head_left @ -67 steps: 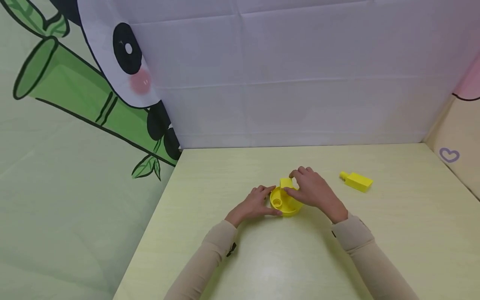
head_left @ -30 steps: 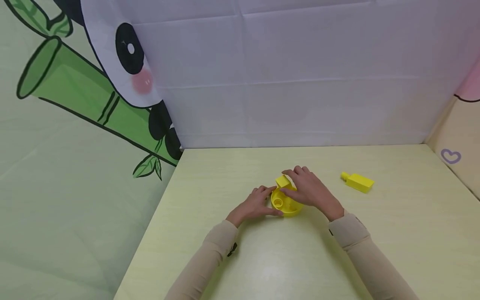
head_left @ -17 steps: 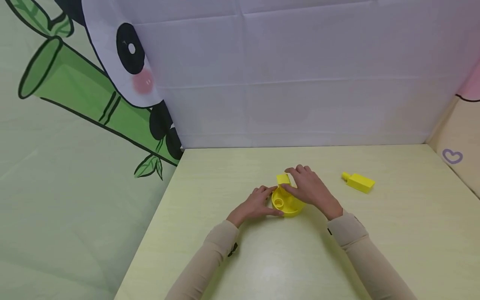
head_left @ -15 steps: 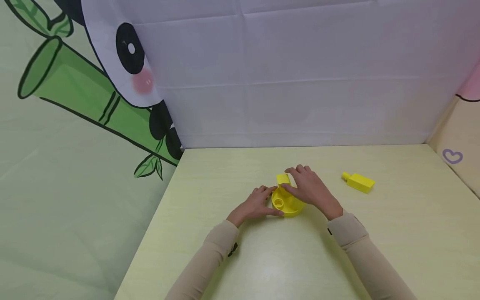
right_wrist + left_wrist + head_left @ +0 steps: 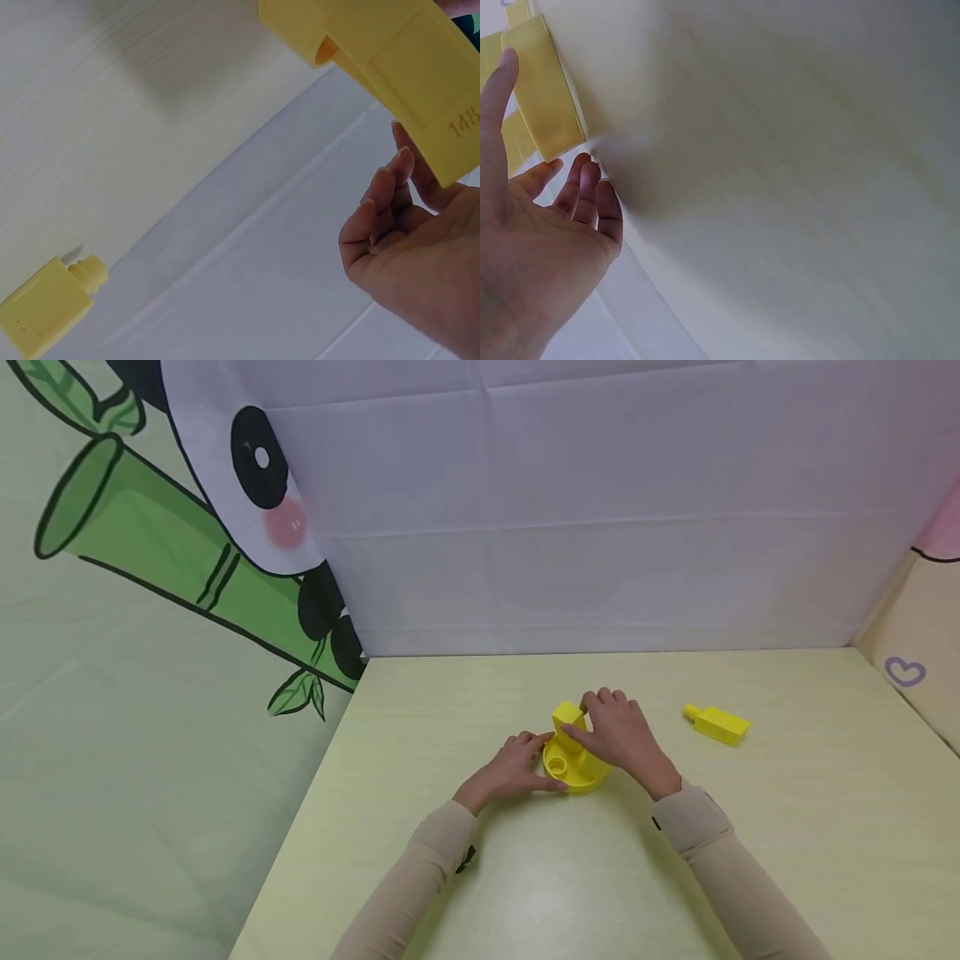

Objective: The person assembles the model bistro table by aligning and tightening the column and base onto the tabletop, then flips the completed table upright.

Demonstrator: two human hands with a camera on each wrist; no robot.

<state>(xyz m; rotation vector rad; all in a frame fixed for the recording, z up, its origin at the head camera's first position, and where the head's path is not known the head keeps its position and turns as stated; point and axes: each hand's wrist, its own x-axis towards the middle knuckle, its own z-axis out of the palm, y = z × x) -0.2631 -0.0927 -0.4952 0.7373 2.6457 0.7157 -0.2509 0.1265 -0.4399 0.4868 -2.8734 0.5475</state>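
A round yellow holder (image 5: 576, 783), low and cup-shaped with a small ring-shaped socket inside, sits on the table. My left hand (image 5: 512, 767) holds its left side between thumb and index finger; in the left wrist view the thumb lies along the yellow wall. Standing at the holder's far side is a yellow rectangular bottle (image 5: 567, 713), marked 148 in the right wrist view. My right hand (image 5: 619, 732) pinches this bottle near its upper end, thumb in front and index finger behind. Its lower end is hidden by the thumb and holder.
A second yellow rectangular bottle (image 5: 717, 725) with a narrow neck lies on its side to the right. The pale table (image 5: 570, 877) meets a light fabric backdrop (image 5: 600, 568) behind, with a printed green backdrop (image 5: 112, 777) at left.
The upright bottle has turned about its length, showing different faces in succession. My right hand has shifted slightly and its index finger has moved round the bottle. The left hand keeps its hold.
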